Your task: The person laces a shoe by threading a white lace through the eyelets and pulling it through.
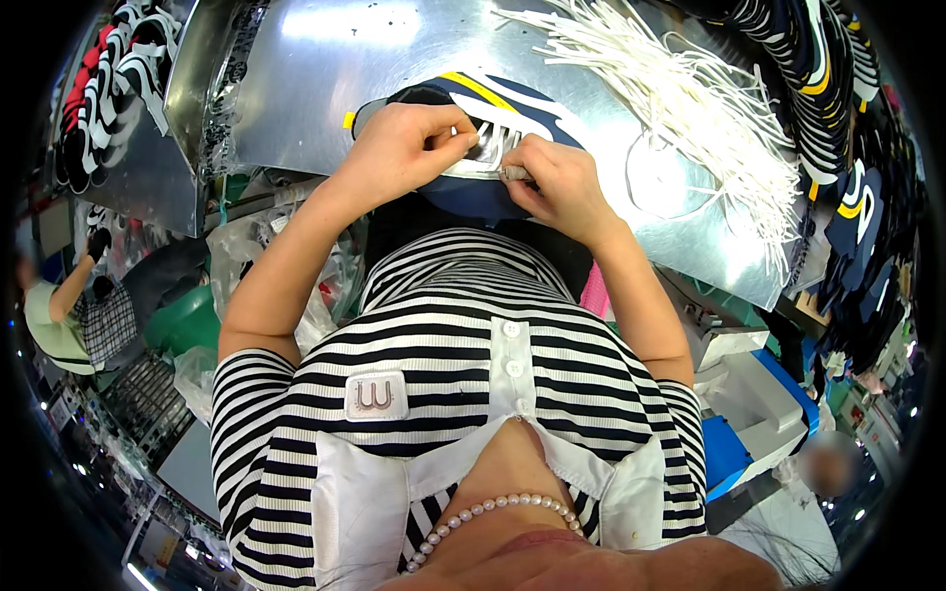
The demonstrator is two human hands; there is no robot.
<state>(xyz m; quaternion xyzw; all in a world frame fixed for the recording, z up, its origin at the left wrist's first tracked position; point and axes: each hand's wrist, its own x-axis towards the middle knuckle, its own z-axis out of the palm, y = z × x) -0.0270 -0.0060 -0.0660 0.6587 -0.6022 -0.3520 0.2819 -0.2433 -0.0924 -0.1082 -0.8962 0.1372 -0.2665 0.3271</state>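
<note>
A navy shoe upper [562, 119] with white panels and a yellow stripe lies on the metal table, in front of my body. White shoelace [504, 137] crosses its opening in several short rows. My left hand [412, 148] rests over one end of the upper, thumb and forefinger pinched at the opening; what lies between them is too small to make out. On the other side of the lacing, my right hand [558, 184] is closed with its fingertips on the upper's white edge. A pale wrap covers one of its fingers.
Loose white shoelaces [680, 108] lie heaped on the metal table [305, 94] at the right. More navy uppers [823, 89] hang in rows beyond them. Red, black and white uppers [99, 108] stand at the far left. Another person [59, 315] is at the left.
</note>
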